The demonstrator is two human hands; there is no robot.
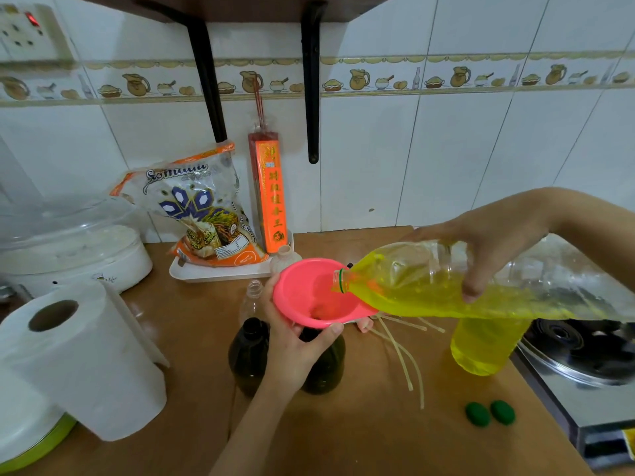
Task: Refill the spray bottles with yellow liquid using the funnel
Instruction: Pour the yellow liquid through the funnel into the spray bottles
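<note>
My left hand (295,341) grips the rim of a pink funnel (309,293) that sits over a dark spray bottle (324,369). My right hand (488,249) holds a large clear bottle of yellow liquid (429,286), tipped nearly level with its open mouth over the funnel bowl. A second dark bottle (249,355) stands just left of the first, uncapped. Behind it stands a small clear empty bottle (252,300). Another bottle of yellow liquid (481,345) stands upright at the right. Thin spray tubes (402,352) lie on the wooden counter (343,434).
Two green caps (489,413) lie at the front right. A paper towel roll (79,355) stands at the left, a white cooker (68,249) behind it. A tray (220,273) with a rice bag and incense box sits at the wall. A gas stove (584,355) borders the right.
</note>
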